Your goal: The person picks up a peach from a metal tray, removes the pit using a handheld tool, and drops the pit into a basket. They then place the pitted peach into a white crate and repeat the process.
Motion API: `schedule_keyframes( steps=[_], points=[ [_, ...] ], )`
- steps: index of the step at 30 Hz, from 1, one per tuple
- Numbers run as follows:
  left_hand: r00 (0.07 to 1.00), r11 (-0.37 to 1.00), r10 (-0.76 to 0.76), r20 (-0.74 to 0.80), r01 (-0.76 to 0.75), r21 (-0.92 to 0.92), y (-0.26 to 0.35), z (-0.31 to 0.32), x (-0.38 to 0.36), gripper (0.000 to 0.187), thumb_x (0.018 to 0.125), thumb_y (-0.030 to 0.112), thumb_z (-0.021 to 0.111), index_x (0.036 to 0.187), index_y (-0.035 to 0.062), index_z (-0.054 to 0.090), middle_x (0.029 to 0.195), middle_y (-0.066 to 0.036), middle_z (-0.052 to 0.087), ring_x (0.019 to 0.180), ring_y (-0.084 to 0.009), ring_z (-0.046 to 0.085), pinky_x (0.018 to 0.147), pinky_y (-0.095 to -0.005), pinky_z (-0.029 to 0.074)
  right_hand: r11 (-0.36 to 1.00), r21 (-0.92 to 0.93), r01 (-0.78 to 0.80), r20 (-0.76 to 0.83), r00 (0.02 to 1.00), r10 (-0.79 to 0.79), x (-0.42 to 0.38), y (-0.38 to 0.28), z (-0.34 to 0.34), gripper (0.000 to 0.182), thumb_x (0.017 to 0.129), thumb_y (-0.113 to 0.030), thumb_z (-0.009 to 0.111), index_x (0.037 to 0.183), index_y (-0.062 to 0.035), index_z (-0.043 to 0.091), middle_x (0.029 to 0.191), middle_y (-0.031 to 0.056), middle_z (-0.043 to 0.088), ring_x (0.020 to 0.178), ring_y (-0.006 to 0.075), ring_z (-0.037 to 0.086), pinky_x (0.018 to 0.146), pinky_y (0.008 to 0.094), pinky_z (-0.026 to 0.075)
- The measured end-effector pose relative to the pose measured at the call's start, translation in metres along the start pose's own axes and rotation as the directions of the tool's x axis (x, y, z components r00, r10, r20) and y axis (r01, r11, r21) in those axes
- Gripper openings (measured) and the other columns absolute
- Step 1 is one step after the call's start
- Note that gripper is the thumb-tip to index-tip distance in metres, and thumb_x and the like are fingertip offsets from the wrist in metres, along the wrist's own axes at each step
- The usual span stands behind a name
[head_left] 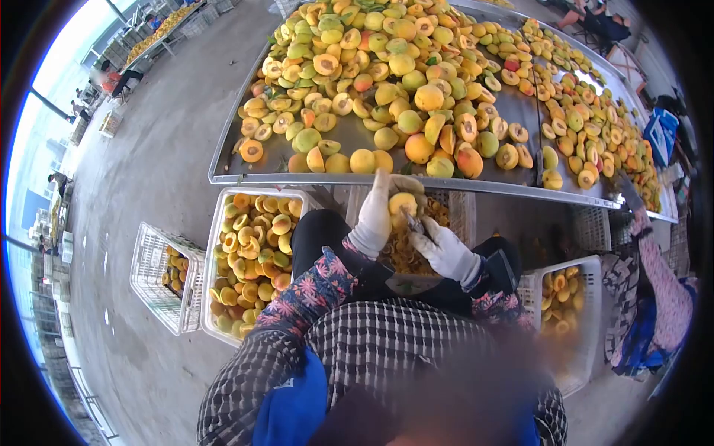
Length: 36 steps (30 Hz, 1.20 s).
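Just beside the metal table, cradle the yellow peach firmly in the curled left hand, working the metal tool pinched in the right hand with short strokes.

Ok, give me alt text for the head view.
The left gloved hand holds a yellow fruit while the right gloved hand holds a metal tool at it, before a metal table heaped with whole and halved fruit. White crates of fruit stand either side.
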<state>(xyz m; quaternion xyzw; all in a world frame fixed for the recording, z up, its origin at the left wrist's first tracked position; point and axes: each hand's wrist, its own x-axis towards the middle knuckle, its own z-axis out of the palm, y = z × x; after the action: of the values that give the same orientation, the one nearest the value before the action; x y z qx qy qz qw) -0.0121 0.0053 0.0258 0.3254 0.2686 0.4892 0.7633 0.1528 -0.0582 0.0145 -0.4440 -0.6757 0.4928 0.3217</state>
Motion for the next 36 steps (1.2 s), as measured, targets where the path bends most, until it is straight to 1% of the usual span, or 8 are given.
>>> schedule_keyframes(
  steps=[9,14,21,24,27,29,31,36],
  points=[
    [0.992,0.851,-0.086,0.091,0.026,0.525,0.016,-0.006,0.0,0.047,0.1,0.043,0.046,0.088,-0.0002,0.059,0.08,-0.015,0.065,0.07,-0.0255,0.064,0.067,-0.0358,0.054,0.965,-0.259,0.038,0.066,0.998,-0.021,-0.002,-0.005,0.001,0.03,0.096,-0.026,0.051,0.11,0.0,0.051,0.074,0.0256,0.059,0.07,0.0436,0.06,0.064,0.0471,0.046],
    [0.982,0.982,-0.188,-0.017,0.187,-0.038,0.001,0.0,0.003,0.054,0.098,0.05,0.046,0.076,0.0019,0.058,0.074,-0.015,0.064,0.069,-0.0277,0.064,0.064,-0.0385,0.055,0.469,0.75,-0.466,0.296,0.871,0.391,-0.014,-0.013,0.021,0.026,0.1,-0.039,0.049,0.098,-0.0127,0.052,0.061,-0.001,0.044,0.039,0.0104,0.035,0.036,0.0245,0.028],
    [0.957,0.973,-0.213,-0.198,0.188,-0.136,-0.018,0.014,0.01,0.05,0.096,0.05,0.051,0.077,0.0036,0.058,0.076,-0.012,0.064,0.066,-0.0247,0.064,0.064,-0.0345,0.053,0.055,0.892,-0.448,0.419,0.868,0.267,-0.022,-0.001,0.017,0.034,0.1,-0.044,0.045,0.099,-0.0112,0.053,0.059,0.0,0.039,0.038,0.0117,0.033,0.037,0.0258,0.028],
    [0.986,0.942,-0.03,-0.162,0.082,0.326,-0.022,0.003,0.016,0.049,0.096,0.047,0.052,0.084,0.0011,0.064,0.078,-0.011,0.066,0.066,-0.0196,0.064,0.064,-0.0301,0.054,0.134,0.901,-0.414,0.36,0.882,0.304,-0.029,-0.005,0.022,0.034,0.1,-0.044,0.045,0.1,-0.0113,0.053,0.059,0.0003,0.041,0.039,0.0116,0.034,0.038,0.0257,0.029],
    [0.96,0.99,0.001,-0.279,0.039,0.136,-0.019,0.002,0.018,0.047,0.097,0.044,0.053,0.084,0.0003,0.064,0.079,-0.011,0.066,0.067,-0.0199,0.065,0.063,-0.0302,0.054,0.29,0.877,-0.384,0.282,0.898,0.337,-0.04,-0.016,0.016,0.033,0.1,-0.043,0.046,0.1,-0.0108,0.053,0.061,0.0011,0.044,0.04,0.0123,0.037,0.039,0.0256,0.032],
    [0.97,0.998,-0.002,-0.244,0.018,0.062,-0.005,0.0,0.011,0.043,0.098,0.039,0.053,0.084,-0.0004,0.064,0.079,-0.011,0.066,0.067,-0.0201,0.065,0.063,-0.0302,0.054,0.56,0.726,-0.399,0.056,0.846,0.53,-0.043,-0.009,0.013,0.024,0.099,-0.03,0.052,0.108,-0.0076,0.053,0.065,0.0064,0.053,0.049,0.0217,0.051,0.044,0.0322,0.039],
    [0.976,0.996,0.06,-0.208,-0.044,0.083,0.012,-0.014,0.001,0.042,0.098,0.037,0.053,0.083,-0.0007,0.064,0.079,-0.011,0.066,0.067,-0.0199,0.065,0.063,-0.0298,0.054,0.977,-0.192,-0.098,-0.205,0.977,0.058,-0.046,0.033,0.01,0.027,0.096,-0.024,0.054,0.114,-0.0051,0.05,0.074,0.0177,0.06,0.063,0.0349,0.06,0.055,0.0426,0.045],
    [0.885,0.254,0.416,-0.208,0.107,0.961,0.108,-0.091,-0.057,0.033,0.093,0.031,0.058,0.101,0.001,0.067,0.09,-0.014,0.069,0.084,-0.0273,0.066,0.077,-0.0345,0.051,0.753,-0.577,-0.316,-0.125,0.945,0.301,-0.064,0.029,-0.001,0.045,0.09,-0.02,0.055,0.132,-0.0064,0.042,0.087,0.0252,0.063,0.079,0.0441,0.061,0.069,0.0499,0.047]
  ],
)
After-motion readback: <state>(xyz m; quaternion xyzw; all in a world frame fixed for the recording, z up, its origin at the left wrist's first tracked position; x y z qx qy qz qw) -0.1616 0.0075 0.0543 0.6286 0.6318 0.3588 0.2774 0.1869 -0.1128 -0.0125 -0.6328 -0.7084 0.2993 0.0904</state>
